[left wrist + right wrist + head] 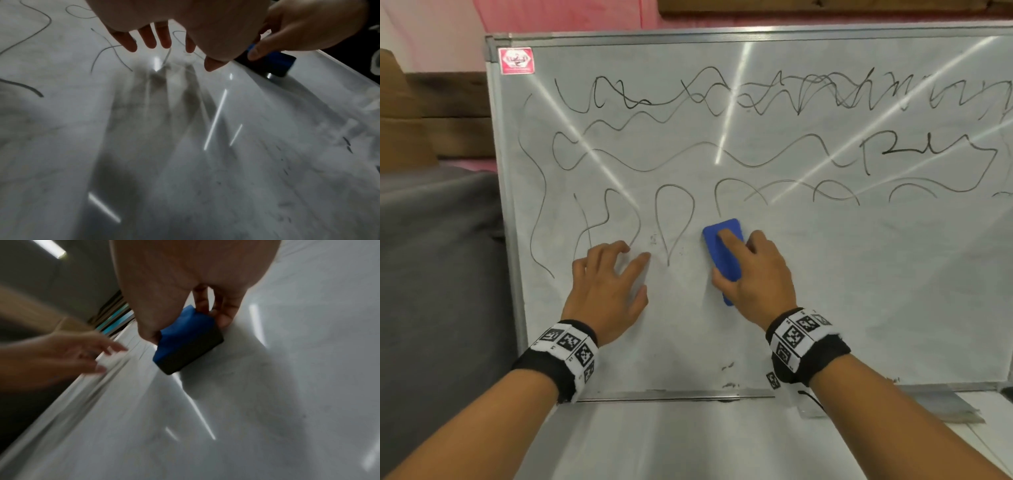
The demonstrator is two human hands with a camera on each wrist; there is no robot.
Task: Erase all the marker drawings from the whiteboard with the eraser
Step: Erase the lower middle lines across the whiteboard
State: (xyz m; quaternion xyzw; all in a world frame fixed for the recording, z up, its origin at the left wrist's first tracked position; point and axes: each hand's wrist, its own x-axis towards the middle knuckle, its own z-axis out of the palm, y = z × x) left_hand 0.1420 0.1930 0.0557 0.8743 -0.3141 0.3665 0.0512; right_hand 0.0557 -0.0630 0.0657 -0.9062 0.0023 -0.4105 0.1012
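A whiteboard (859,274) leans upright, its upper half and left side covered in black marker scribbles (688,157). My right hand (753,274) grips a blue eraser (722,246) with a dark felt face (191,352) and presses it flat on the board near the middle, just under a looped line. My left hand (606,284) rests on the board to the eraser's left, fingers spread and fairly straight, their tips (148,40) on the surface among the lower-left loops (674,219). The board below and right of the eraser shows only faint smears.
A red sticker (516,61) marks the board's top left corner. The metal frame (506,212) runs down the left side, with grey cloth (438,274) beyond it. A narrow tray ledge (674,397) lines the bottom edge above a pale table (688,442). Small ink flecks (727,366) dot the lower board.
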